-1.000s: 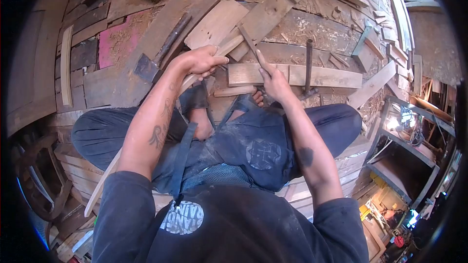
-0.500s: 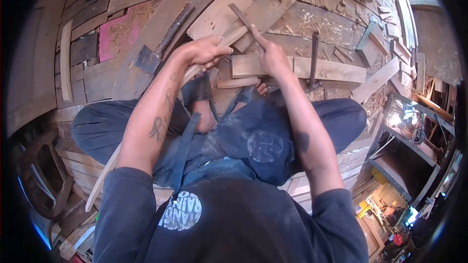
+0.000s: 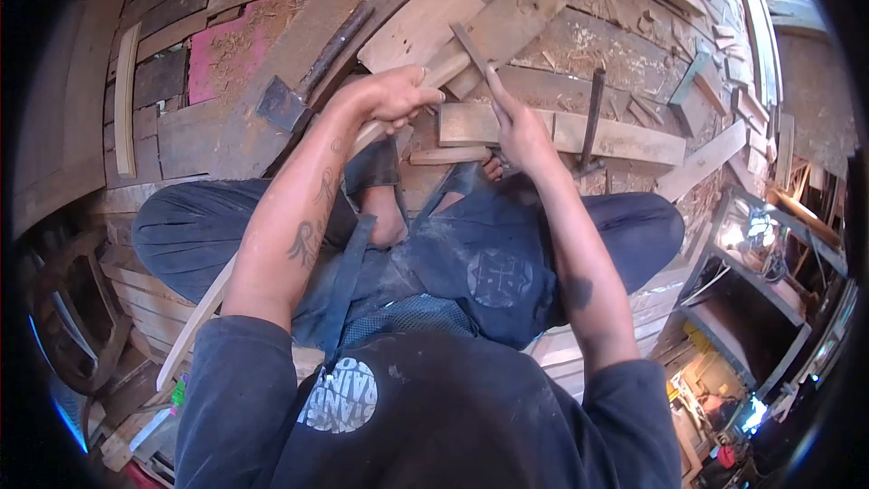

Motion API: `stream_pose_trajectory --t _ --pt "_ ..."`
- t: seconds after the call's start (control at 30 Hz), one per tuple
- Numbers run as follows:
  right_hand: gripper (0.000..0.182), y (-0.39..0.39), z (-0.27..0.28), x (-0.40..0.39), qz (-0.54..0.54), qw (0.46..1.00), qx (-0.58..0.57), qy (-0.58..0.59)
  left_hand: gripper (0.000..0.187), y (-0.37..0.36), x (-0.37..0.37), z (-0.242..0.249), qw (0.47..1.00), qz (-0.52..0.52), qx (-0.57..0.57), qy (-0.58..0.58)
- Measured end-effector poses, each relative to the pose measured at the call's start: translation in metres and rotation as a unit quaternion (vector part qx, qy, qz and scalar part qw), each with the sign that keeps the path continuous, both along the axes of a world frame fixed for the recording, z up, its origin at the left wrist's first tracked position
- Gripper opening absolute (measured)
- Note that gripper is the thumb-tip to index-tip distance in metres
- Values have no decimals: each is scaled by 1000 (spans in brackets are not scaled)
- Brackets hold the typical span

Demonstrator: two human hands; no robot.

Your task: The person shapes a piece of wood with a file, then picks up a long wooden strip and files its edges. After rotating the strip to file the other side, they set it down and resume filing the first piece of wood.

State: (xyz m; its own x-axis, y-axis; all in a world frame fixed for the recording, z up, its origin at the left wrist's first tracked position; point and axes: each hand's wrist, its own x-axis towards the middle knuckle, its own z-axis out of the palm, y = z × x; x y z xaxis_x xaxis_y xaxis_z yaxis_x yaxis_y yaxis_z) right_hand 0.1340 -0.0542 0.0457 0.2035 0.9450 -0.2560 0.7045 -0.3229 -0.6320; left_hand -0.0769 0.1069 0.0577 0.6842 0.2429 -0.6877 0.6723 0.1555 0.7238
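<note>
My left hand (image 3: 398, 95) is closed around a long pale wooden strip (image 3: 450, 70), its thumb lying toward the strip's far end. The strip slants back under my left forearm and shows again as a tail (image 3: 195, 330) beside my left thigh. In my right hand (image 3: 523, 131) is a narrow flat tool that looks like a file (image 3: 469, 47), the index finger stretched along it. The file crosses the strip close to its far end. Its handle is hidden in my palm. Under the strip's end lies a wide board (image 3: 520, 14).
A hatchet-like tool (image 3: 282, 104) with a dark handle lies left of my hands. A thick plank (image 3: 625, 138) lies at right, with a hammer (image 3: 593, 118) standing against it. Offcuts and shavings cover the floorboards. A small wood piece (image 3: 448, 156) lies by my feet.
My right hand has drawn the file back toward me and slightly right across the strip. My left hand keeps its hold; the whole view has shifted a little.
</note>
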Motion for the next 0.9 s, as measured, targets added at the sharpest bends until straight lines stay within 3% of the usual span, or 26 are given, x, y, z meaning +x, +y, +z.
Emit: stream_pose_trajectory --t 0.13,0.27,0.37,0.47,0.57,0.7,0.8,0.9 --pt "63 21 25 -6 -4 993 -103 -60 40 1 -3 -7 999 -5 -34 -16" --pt "61 -29 2 6 12 1000 4 4 45 -3 1 5 999 24 -28 7" --pt "63 9 2 -8 -13 999 -30 0 40 0 0 -3 999 -23 26 0" --pt "63 17 18 -6 6 996 -80 -43 39 -1 -2 -12 1000 0 8 -8" --pt "58 -27 6 7 9 1000 -2 15 41 -2 2 12 999 12 -36 9" --pt "60 18 15 -15 -25 997 -69 -1 47 1 -1 -7 999 -24 28 -6" --pt "60 14 28 -10 -10 996 -84 -23 37 3 -1 -12 999 -38 6 -12" --pt "56 -28 17 0 9 1000 20 18 38 -1 0 -5 1000 0 -15 -6"
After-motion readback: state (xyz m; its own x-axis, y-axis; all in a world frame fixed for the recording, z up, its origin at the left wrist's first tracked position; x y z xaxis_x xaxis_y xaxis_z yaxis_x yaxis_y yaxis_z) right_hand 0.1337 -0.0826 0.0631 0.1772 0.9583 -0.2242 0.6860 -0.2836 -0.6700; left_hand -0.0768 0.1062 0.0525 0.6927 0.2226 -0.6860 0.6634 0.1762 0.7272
